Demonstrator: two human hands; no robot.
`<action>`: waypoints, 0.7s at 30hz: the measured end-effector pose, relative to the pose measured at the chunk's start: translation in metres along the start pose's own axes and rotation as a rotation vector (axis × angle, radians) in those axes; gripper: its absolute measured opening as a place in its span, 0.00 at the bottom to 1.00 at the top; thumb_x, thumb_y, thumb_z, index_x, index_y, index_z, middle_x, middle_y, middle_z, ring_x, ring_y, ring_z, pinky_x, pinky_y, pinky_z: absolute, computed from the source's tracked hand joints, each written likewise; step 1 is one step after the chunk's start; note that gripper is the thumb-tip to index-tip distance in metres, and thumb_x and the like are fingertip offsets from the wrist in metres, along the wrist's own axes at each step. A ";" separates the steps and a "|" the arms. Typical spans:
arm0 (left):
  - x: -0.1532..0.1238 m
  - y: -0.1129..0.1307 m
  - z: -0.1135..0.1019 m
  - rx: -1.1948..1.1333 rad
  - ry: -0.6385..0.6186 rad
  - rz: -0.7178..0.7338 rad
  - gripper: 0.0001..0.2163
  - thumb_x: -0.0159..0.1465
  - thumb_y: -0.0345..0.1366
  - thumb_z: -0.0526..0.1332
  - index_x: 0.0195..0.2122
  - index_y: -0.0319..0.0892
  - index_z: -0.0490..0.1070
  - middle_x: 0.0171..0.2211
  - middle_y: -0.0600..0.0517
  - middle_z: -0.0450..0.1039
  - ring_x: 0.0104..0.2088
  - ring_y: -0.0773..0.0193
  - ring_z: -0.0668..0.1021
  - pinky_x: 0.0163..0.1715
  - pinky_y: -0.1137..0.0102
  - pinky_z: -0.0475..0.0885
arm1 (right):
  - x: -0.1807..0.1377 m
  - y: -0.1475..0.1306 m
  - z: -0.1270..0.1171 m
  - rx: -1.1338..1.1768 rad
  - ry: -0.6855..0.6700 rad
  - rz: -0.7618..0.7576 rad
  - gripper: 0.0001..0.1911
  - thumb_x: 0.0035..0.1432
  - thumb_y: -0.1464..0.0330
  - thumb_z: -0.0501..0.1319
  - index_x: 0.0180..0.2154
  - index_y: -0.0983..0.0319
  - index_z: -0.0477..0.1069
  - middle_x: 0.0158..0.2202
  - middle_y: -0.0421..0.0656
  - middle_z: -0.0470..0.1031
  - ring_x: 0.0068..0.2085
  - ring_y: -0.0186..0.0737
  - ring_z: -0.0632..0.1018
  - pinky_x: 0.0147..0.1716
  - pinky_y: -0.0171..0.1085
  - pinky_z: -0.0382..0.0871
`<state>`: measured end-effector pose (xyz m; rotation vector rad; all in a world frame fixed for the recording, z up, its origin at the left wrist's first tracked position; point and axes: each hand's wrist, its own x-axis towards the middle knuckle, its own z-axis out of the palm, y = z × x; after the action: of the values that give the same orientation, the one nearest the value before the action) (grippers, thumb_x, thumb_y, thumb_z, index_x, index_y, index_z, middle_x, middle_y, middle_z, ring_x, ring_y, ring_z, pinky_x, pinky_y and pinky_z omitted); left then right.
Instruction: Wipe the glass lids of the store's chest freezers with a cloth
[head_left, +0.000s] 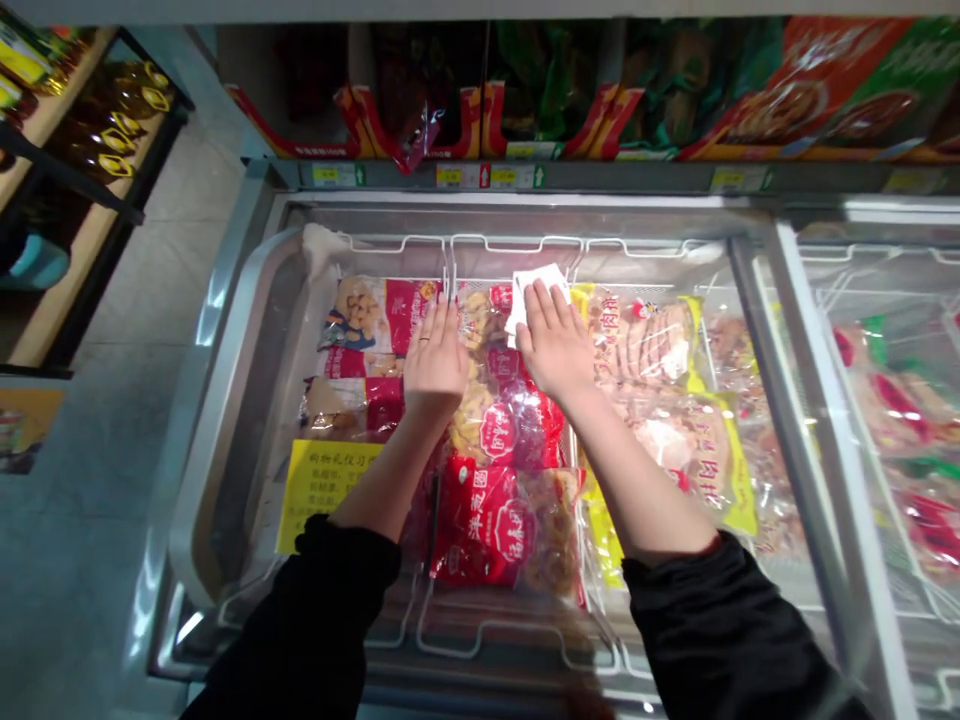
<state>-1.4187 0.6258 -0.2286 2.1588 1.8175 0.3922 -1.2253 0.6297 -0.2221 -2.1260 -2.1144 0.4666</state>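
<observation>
Both my hands rest flat on the glass lid (675, 250) of a chest freezer (202, 400). My left hand (435, 355) lies open with fingers stretched out and a ring on one finger, holding nothing. My right hand (553, 340) presses its fingers flat on a white cloth (536, 282) against the glass. Under the glass, red packets of frozen food (499, 470) lie between my arms in wire baskets. Yellow-edged packets of sliced meat (675, 400) sit to the right of my right hand.
A yellow notice (322, 485) is stuck at the lid's left. A metal lid frame (795, 400) divides off a second freezer section at right. Above hangs a shelf of bagged goods (570, 90) with price tags. Bottles (120, 120) stand on a rack at far left.
</observation>
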 end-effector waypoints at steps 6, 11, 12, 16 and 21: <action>-0.004 0.005 -0.004 -0.014 -0.001 0.003 0.31 0.75 0.30 0.49 0.80 0.40 0.53 0.79 0.42 0.56 0.78 0.49 0.60 0.79 0.46 0.57 | -0.050 -0.027 0.008 -0.017 0.002 -0.026 0.36 0.76 0.61 0.41 0.80 0.64 0.50 0.81 0.44 0.48 0.81 0.50 0.51 0.79 0.57 0.48; -0.003 0.001 -0.001 0.036 0.016 -0.012 0.31 0.75 0.29 0.50 0.79 0.39 0.56 0.78 0.43 0.58 0.78 0.50 0.61 0.79 0.49 0.58 | 0.003 -0.031 -0.001 -0.038 -0.035 -0.168 0.35 0.76 0.61 0.42 0.80 0.62 0.50 0.82 0.39 0.48 0.81 0.46 0.51 0.80 0.53 0.46; -0.003 0.001 -0.001 0.048 0.021 -0.009 0.31 0.74 0.29 0.50 0.79 0.40 0.55 0.78 0.44 0.58 0.78 0.51 0.61 0.78 0.50 0.59 | 0.018 -0.023 -0.005 -0.034 -0.050 -0.187 0.36 0.76 0.61 0.43 0.80 0.62 0.50 0.82 0.39 0.48 0.81 0.46 0.51 0.80 0.53 0.45; -0.003 0.000 -0.001 0.062 0.033 0.002 0.33 0.73 0.29 0.52 0.80 0.45 0.53 0.77 0.47 0.59 0.78 0.53 0.62 0.78 0.49 0.61 | 0.045 0.024 -0.018 -0.032 -0.080 -0.084 0.37 0.76 0.61 0.44 0.80 0.64 0.46 0.83 0.41 0.44 0.82 0.49 0.48 0.80 0.56 0.45; -0.006 0.003 -0.003 0.026 0.038 -0.004 0.32 0.74 0.30 0.52 0.80 0.43 0.54 0.78 0.45 0.58 0.78 0.53 0.62 0.78 0.49 0.59 | -0.012 0.037 -0.010 -0.009 0.033 0.022 0.37 0.77 0.59 0.40 0.81 0.63 0.44 0.82 0.45 0.48 0.81 0.52 0.50 0.79 0.61 0.47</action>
<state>-1.4177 0.6194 -0.2251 2.1788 1.8568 0.4141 -1.1865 0.6182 -0.2213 -2.1484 -2.0819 0.4227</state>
